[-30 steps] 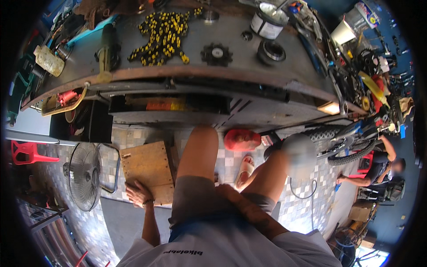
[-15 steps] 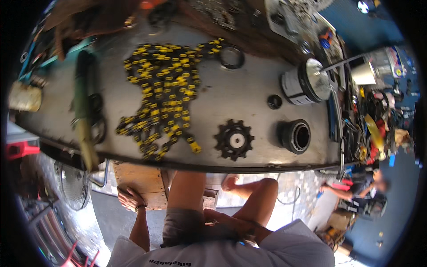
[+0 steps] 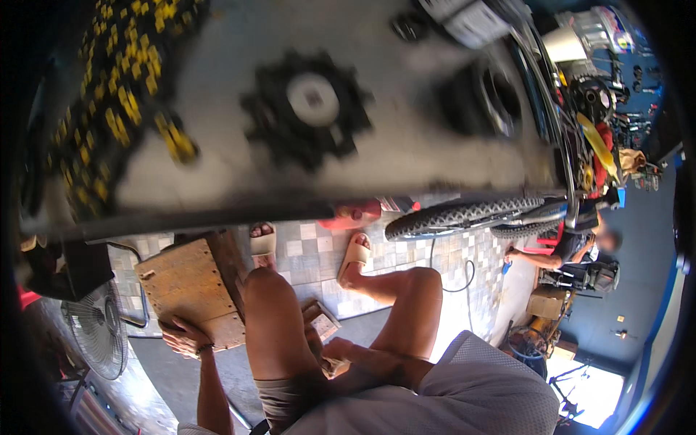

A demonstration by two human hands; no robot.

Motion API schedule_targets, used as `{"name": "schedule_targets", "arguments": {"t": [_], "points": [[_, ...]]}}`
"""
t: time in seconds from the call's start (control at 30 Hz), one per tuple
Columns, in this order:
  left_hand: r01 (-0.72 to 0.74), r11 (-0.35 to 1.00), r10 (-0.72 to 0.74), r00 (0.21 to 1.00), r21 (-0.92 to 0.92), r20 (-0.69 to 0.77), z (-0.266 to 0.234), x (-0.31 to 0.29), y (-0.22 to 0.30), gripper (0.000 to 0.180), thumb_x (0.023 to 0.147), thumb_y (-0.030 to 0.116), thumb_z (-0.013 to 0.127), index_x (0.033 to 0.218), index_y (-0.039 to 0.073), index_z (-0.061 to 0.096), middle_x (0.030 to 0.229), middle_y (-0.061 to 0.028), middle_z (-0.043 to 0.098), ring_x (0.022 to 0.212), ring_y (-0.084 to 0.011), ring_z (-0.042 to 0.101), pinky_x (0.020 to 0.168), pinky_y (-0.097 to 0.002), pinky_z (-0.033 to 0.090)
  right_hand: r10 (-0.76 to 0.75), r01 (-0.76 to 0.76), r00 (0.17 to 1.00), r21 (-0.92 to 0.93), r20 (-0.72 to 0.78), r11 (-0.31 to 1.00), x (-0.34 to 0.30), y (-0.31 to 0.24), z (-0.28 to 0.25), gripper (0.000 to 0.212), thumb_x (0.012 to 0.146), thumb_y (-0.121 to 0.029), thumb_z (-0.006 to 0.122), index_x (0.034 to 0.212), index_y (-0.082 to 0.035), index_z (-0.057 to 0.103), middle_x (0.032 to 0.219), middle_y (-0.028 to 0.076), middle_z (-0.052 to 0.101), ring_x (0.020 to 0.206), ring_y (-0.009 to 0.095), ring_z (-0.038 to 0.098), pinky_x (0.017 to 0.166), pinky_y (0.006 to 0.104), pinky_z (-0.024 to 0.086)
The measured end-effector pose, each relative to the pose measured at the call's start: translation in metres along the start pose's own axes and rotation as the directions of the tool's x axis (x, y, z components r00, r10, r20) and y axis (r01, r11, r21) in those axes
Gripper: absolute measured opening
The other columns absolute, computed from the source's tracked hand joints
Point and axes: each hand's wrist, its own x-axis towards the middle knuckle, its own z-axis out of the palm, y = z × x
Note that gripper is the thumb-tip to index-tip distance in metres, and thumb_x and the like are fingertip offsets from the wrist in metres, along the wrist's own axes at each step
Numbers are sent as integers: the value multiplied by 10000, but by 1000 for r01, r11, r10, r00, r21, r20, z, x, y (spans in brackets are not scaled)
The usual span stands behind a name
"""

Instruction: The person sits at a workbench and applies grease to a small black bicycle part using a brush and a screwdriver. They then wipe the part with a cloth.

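Note:
My left hand (image 3: 186,338) lies at the edge of a wooden box (image 3: 185,290), its fingers stretched out. Between my bare thighs, my right hand (image 3: 344,357) has curled fingers, partly hidden, and I cannot make out what is in them. On the metal table (image 3: 217,174) above my knees, a black toothed pulley wheel (image 3: 314,100) with a pale centre lies flat, blurred. A black and yellow bike chain (image 3: 123,109) is heaped to its left. To its right sits a round black ring-shaped part (image 3: 478,98). Both hands are below the table, away from these parts.
A fan (image 3: 94,330) stands at left. Past the table edge are a knobbly bike tyre (image 3: 464,216), a tiled floor (image 3: 304,257) and a loose cable (image 3: 464,284). Another person (image 3: 580,243) sits at far right. Tools and parts crowd the right side.
The view has tilted down and closer to the table, so the tabletop things sit higher and larger. More floor, my feet and the tyre now show. My left hand remains at the wooden box.

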Motion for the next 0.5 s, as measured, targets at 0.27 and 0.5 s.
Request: {"name": "schedule_targets", "arguments": {"t": [0.27, 0.5], "points": [[55, 998, -55, 998, 5, 40, -14, 3, 23, 718, 1083, 622, 371, 1534, 75, 486, 1349, -172, 575, 1245, -370, 561, 1045, -531, 459, -152, 156, 954, -5, -258, 988, -50, -17, -38, 533, 786, -468, 807, 1187, -118, 781, 1028, 183, 777, 1017, 393, 742, 891, 493, 591], [-65, 994, 57, 994, -84, -91, -25, -9, 22, 621, 1114, 476, 405, 1606, 98, 418, 1545, -145, 504, 1396, -331, 490, 1146, -518, 416, -18, 4, 883, -31, -470, 1000, -56, -25, 32, 342, 911, -358, 664, 1183, -180, 770, 1054, 161, 770, 1002, 355, 753, 864, 501, 593]]}}
